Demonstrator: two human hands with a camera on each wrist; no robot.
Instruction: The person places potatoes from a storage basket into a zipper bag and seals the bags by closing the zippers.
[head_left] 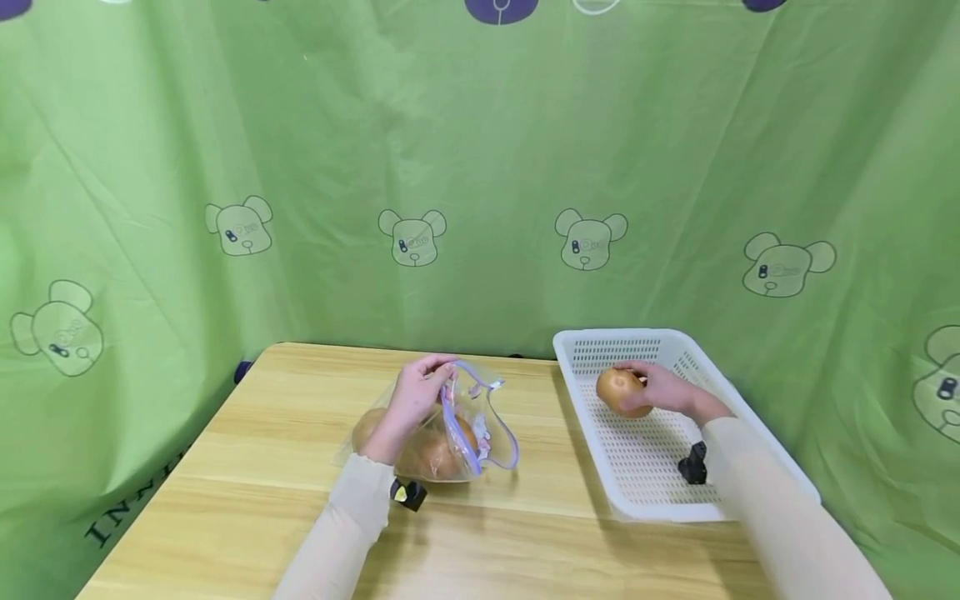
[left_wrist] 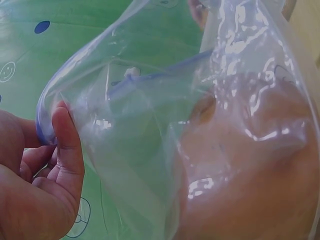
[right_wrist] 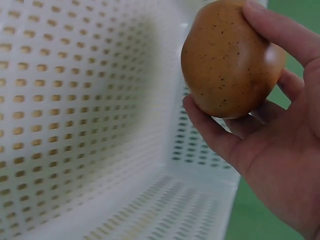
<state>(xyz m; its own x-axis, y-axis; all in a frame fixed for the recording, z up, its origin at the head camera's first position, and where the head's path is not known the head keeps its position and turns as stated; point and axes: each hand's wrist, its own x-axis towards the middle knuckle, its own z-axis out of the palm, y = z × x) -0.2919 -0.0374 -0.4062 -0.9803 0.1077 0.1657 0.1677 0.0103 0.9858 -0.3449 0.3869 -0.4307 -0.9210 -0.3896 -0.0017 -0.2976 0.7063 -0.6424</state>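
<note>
Status: one pear is out of the bag and in the right hand, low inside the white perforated basket at mid right of the head view. Can't tell if it touches the basket floor yet. Right-hand fingers are curled around the pear, thumb over the top, so it isn't released.

Left hand is at frame centre, pinching the rim of the clear zip bag with fingers pressed on the blue zip strip, holding the mouth open and raised.

Contents:
- Bag: at least two brown pears inside, lying on the wooden surface. Exact count is unclear through the plastic.
- Basket: only the held pear; nothing else visible in it.

Judgement: early stage. First fruit is nearly placed, the remaining ones sit in the bag.

Green bear-print cloth fills the upper frame behind everything.
</note>
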